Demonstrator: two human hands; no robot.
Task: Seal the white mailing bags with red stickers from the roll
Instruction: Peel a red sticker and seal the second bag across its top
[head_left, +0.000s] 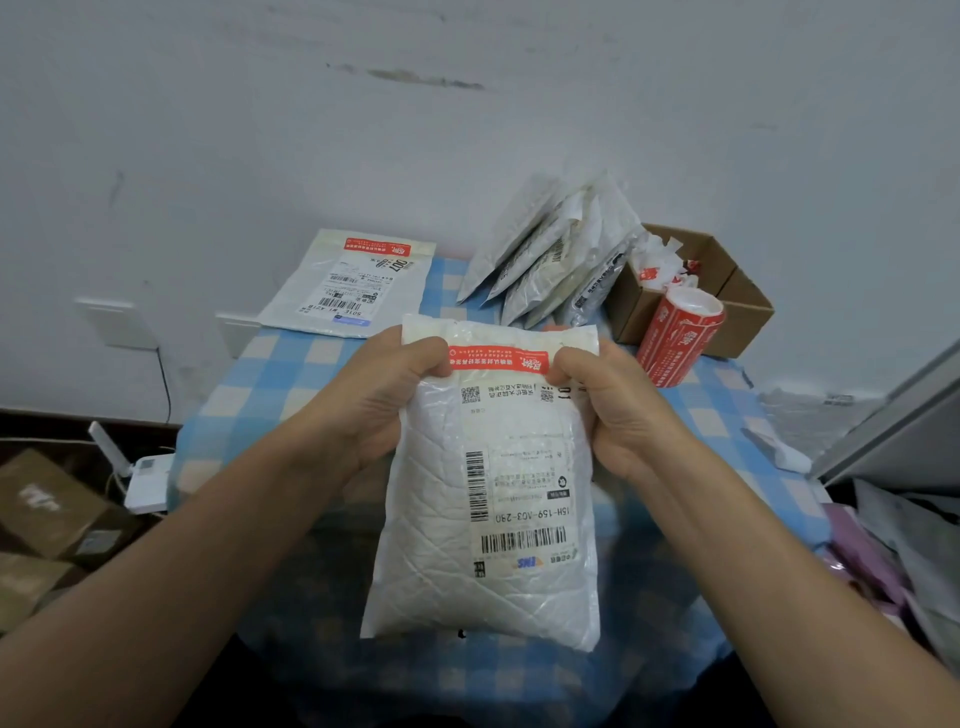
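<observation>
while the left hand (379, 410) and right hand (618, 415) grip the white bag (431, 545), thumbs hide the red sticker (498, 358) ends

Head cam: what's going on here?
A person holds a white mailing bag over the checked table, left hand and right hand gripping its top at the ends of a red sticker across the flap. Another stickered bag lies flat at the far left; more bags lean at the back beside the sticker roll and cardboard box.

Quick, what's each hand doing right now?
Left hand: holding the white mailing bag at its upper left, thumb at the red sticker's end.
Right hand: holding the same bag at its upper right.
</observation>
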